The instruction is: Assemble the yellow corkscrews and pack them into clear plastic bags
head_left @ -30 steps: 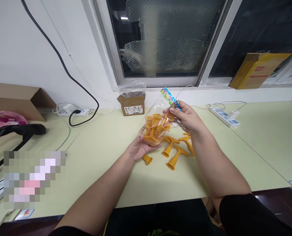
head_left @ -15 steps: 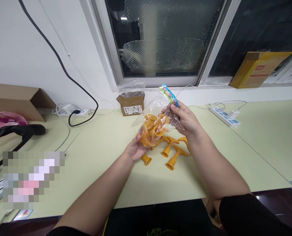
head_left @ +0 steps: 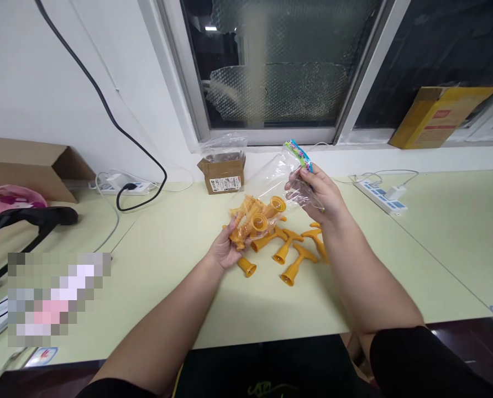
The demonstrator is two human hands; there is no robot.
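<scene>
My left hand (head_left: 225,244) is closed from below around the lower part of a clear plastic bag (head_left: 271,176). Several orange-yellow plastic pieces (head_left: 258,222) with flared, hollow round ends lie bunched inside it. At the bag's other end, my right hand (head_left: 318,190) pinches the film just below a colourful printed header strip (head_left: 298,153). The film stretches slantwise between both hands. Beneath them, several loose T-shaped orange pieces (head_left: 298,265) with cup-like ends rest on the table (head_left: 238,315); the bag and my hands partly cover some.
A small open cardboard box (head_left: 221,174) with clear plastic in it stands by the wall. Power strips (head_left: 381,194) with cables are at both sides. A larger carton (head_left: 22,166) and a black curved frame (head_left: 26,221) occupy the left; a yellow carton (head_left: 441,117) leans against the window.
My right hand has drawn the header end up and to the right, stretching the film. The pieces in the bag have shifted slightly left, while my left hand has barely moved.
</scene>
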